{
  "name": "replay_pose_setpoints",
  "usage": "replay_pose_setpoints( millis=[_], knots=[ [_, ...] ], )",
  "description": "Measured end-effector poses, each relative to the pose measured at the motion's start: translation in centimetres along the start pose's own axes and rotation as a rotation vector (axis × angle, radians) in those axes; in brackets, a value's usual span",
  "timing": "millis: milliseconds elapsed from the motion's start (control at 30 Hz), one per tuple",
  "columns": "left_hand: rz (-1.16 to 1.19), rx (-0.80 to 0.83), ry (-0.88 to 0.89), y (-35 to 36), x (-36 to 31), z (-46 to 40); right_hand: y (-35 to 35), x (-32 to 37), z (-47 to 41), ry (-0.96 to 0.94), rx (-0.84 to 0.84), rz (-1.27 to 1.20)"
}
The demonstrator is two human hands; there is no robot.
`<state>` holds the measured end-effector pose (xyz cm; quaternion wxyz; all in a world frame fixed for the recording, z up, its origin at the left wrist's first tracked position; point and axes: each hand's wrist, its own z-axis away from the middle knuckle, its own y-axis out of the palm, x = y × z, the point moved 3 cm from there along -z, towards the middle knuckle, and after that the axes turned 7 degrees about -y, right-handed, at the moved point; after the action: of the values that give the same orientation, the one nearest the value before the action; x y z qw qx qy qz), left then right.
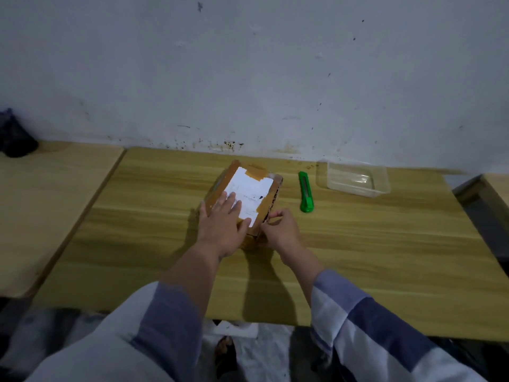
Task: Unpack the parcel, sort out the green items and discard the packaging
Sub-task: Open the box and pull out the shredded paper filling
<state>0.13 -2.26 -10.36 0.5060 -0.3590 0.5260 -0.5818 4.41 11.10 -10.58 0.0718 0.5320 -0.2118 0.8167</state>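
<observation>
Parcel: I see the parcel [245,194] lying flat near the middle of the desk [358,257], wrapped in brown tape with a white label [249,193] on top.
Left hand: my left hand [223,224] lies palm down on the near part of the parcel's top, fingers [234,205] spread and flat over the label's near edge, pressing rather than gripping.
Right hand: my right hand [279,230] is at the parcel's near right corner, fingers curled in tight and pinching at the edge there; I cannot tell whether it is tape or wrapping between them.
Knife: a green utility knife [305,193] lies on the desk just beside the parcel's right side, apart from both hands.
Tub: a clear plastic tub [355,177] stands to the right of the knife, near the wall [248,78].
Sleeves: both forearms come up from the bottom in blue and white sleeves [371,326].
Far left: a dark object [16,139] sits on a neighbouring desk; too dim to identify.
</observation>
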Motion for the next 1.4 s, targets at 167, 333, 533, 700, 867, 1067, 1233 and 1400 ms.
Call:
replay_pose_setpoints(
  millis=[167, 333, 533, 700, 867, 1067, 1233, 1400],
  knots=[
    [0.074, 0.019, -0.096, 0.6, 2.3, 1.4, 0.7, 1.0, 0.4, -0.214, 0.043, 0.356],
    [0.092, 0.05, -0.049, 1.1, 2.8, 1.0, 0.3, 4.0, -1.1, -0.415, 0.255, 1.017],
    [0.061, 0.075, 0.008, 0.8, 4.0, -0.2, 1.5, 5.7, -4.0, -0.482, 0.372, 1.24],
    [0.025, 0.082, 0.087, 0.0, 5.4, -1.5, 1.4, 6.2, -5.2, -0.506, 0.412, 1.236],
    [-0.05, 0.09, 0.147, -0.8, 6.4, -3.0, 2.4, 6.5, -5.1, -0.494, 0.461, 1.356],
    [-0.044, 0.066, 0.186, -0.8, 6.7, -3.5, 3.3, 5.8, -5.2, -0.78, 0.458, 1.399],
    [0.033, -0.024, 0.143, -0.5, 6.3, -3.2, 2.3, 5.0, -4.6, -0.938, 0.397, 1.274],
    [0.26, -0.143, 0.093, -0.8, 6.2, -1.9, 2.4, 6.4, -3.8, -1.069, 0.239, 1.166]
  ],
)
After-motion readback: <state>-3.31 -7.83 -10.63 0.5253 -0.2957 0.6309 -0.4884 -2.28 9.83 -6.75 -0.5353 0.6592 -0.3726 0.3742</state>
